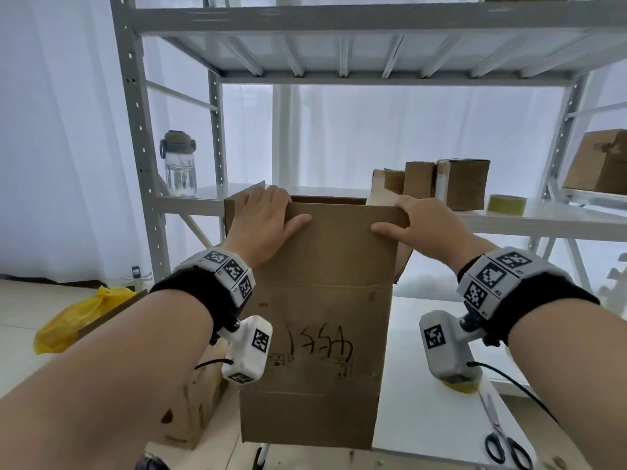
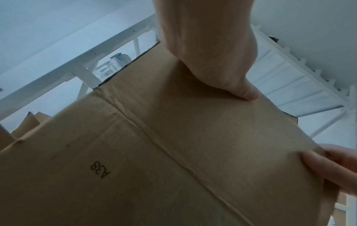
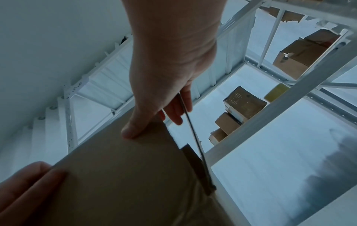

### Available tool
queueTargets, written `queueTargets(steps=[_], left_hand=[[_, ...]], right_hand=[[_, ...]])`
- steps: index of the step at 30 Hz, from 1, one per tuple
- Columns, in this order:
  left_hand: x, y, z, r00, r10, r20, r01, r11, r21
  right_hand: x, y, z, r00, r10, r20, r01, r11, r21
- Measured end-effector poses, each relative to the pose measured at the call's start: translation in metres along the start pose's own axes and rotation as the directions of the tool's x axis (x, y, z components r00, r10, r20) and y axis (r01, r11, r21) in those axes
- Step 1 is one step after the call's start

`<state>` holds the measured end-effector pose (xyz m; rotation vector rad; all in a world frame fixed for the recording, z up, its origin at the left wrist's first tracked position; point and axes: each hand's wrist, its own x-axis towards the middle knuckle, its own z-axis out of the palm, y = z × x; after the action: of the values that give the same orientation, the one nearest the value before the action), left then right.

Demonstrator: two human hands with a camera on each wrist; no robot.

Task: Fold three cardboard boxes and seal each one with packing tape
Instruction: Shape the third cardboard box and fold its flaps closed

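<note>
Box point(image 1: 315, 334) upright on table edge point(image 1: 424, 418), top end raised between both hands, probably to square it open. Left hand point(image 1: 261, 225) and right hand point(image 1: 420, 225) curled over near flap's top edge, thumbs in front, fingers behind. Beyond: scissors point(image 1: 502, 439), tape point(image 1: 507, 205) on shelf point(image 1: 543, 225).

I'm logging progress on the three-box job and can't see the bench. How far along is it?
Early. Done: nothing on this box; no tape shows on it. In hand: the left hand and right hand grip the top flap of the upright cardboard box, still open. Left: folding and sealing; a tape roll sits on the shelf, scissors lie nearby.
</note>
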<state>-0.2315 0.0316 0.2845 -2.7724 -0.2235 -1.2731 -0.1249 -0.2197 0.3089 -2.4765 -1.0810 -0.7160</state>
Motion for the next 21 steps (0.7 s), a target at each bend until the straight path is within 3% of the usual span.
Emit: queueTargets(steps=[4,6,7,9,11,15,18,21], left_hand=[[0.002,-0.007,0.002,0.996,-0.031,0.087,0.024,0.997,0.079],[-0.002,-0.003,0.007,0.975,0.006,0.221,-0.035,0.991,0.129],[-0.007,0.003,0.011,0.945,0.04,0.323,-0.081,0.99,0.115],[-0.022,0.021,0.024,0.83,0.112,0.546,-0.154,0.988,0.031],[-0.034,0.036,0.038,0.739,0.149,0.657,-0.18,0.983,-0.02],[-0.037,0.044,0.048,0.745,0.146,0.651,-0.142,0.988,-0.059],[-0.035,0.051,0.049,0.718,0.163,0.676,-0.095,0.986,-0.137],[-0.036,0.056,0.054,0.742,0.15,0.653,-0.092,0.988,-0.122]], right_hand=[[-0.005,0.001,0.01,0.99,0.006,-0.14,-0.005,1.0,0.009],[-0.005,-0.002,0.016,0.985,-0.01,-0.173,0.003,0.999,-0.04],[-0.004,-0.004,0.018,0.983,-0.024,-0.183,0.013,0.998,-0.063],[-0.005,-0.01,0.025,0.981,-0.055,-0.187,0.03,0.991,-0.134],[-0.006,-0.014,0.031,0.977,-0.087,-0.194,0.04,0.972,-0.233],[-0.009,-0.017,0.038,0.971,-0.117,-0.206,0.03,0.923,-0.383],[-0.018,-0.02,0.044,0.971,-0.056,-0.232,-0.019,0.951,-0.309],[-0.028,-0.018,0.052,0.967,0.039,-0.251,-0.093,0.974,-0.208]])
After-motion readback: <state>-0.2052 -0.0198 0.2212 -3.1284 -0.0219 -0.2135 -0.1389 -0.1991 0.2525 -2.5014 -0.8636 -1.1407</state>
